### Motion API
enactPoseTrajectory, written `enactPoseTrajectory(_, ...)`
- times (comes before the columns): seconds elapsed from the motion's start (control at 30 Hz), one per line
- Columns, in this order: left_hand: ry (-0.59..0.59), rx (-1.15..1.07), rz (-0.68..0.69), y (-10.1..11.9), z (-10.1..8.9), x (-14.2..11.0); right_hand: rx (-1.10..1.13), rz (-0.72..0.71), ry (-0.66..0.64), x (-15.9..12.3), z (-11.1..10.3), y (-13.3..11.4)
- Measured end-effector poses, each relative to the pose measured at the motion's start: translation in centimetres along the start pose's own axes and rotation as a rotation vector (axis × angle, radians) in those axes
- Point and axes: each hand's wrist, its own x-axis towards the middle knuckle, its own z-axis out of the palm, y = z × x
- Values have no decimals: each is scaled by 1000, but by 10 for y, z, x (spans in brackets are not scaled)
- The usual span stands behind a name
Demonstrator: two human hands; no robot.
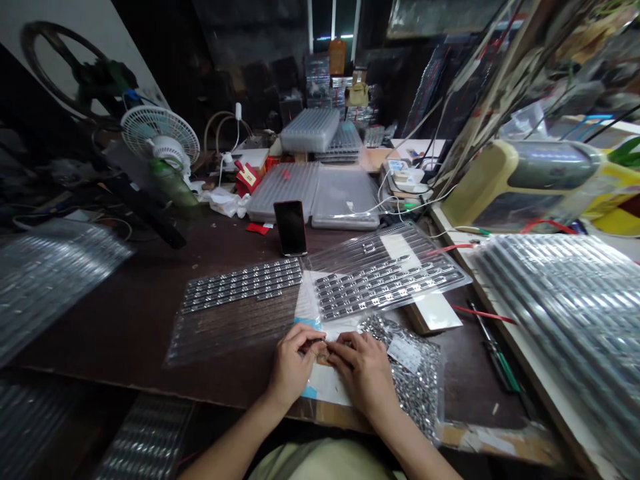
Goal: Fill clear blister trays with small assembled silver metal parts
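My left hand (295, 363) and my right hand (365, 370) meet over a white sheet (333, 387) near the table's front edge. Both sets of fingers are pinched together around something too small to make out. Beside my right hand lies a transparent bag of small shiny metal parts (417, 383) with a white label. Beyond my hands, a transparent ribbed tray (235, 333) on the left holds rows of dark and silver pieces. A second ribbed tray (345, 257), to the right, carries similar rows.
A phone (291, 229) stands upright behind the trays. Stacked plastic trays (570, 300) fill the right side, near a green-handled screwdriver (503, 363). More trays (55, 273) lie at the left. A white fan (163, 137) and closed tray cases (345, 197) are at the back.
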Motion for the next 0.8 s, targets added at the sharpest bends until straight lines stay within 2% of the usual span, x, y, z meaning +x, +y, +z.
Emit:
enactPoseTrajectory(0.17, -4, -24, -55, 1, -2, 3, -212, -234, -15, -17, -19, 35)
enactPoseTrajectory(0.27, -26, -28, -85, 4, -2, 8, -219, -275, -49, -24, -26, 52)
enactPoseTrajectory(0.37, -50, 3, -50, 8, 1, 12, -147, -254, -32, -24, -27, 52)
enactPoseTrajectory(0.47, -94, 83, 46, 15, 6, 11, -59, -209, 34, -18, -27, 44)
enactPoseTrajectory(0.6, -181, 198, 171, 20, 15, 5, 113, -59, 116, -13, -28, 35)
enactPoseTrajectory(0.67, -203, 237, 199, 19, 17, 3, 201, 12, 146, -11, -30, 34)
enactPoseTrajectory(0.8, -224, 265, 216, 15, 20, 0, 304, 46, 129, -9, -33, 33)
